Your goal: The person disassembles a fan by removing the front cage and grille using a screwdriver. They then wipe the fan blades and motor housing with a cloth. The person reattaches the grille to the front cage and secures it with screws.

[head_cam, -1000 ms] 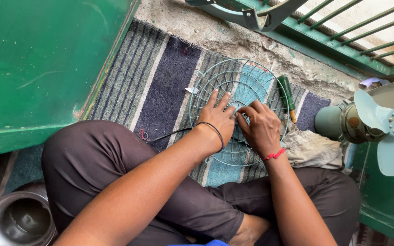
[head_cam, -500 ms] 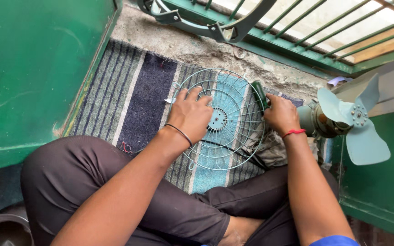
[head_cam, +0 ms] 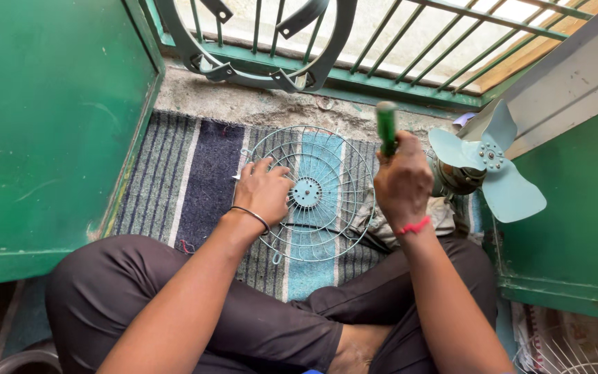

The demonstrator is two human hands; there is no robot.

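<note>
1. wire fan guard (head_cam: 313, 194) lies flat on the striped mat (head_cam: 195, 173), already apart from the fan motor with its blades (head_cam: 489, 163), so we judge the dismantling to be partly done.
2. our left hand (head_cam: 263, 190) is spread flat on the guard's left side, fingers splayed over the wires, pressing it to the mat; it grips nothing.
3. our right hand (head_cam: 401, 181) is closed in a fist round a green-handled screwdriver (head_cam: 385, 128), handle end up; the tip is hidden behind the hand, so we cannot tell whether it touches anything.
4. the guard sits under the left hand and just left of and below the right hand; its round hub (head_cam: 306, 193) lies between the two hands.
5. the bladed motor rests just right of the right hand, on a crumpled cloth (head_cam: 444, 218).
6. a dark plastic ring frame (head_cam: 257, 66) leans on the green railing (head_cam: 410, 69) beyond both hands, well apart from them.
7. what is left, as far as we can judge, is whatever work on the guard's hub or the motor calls for the screwdriver.
</note>
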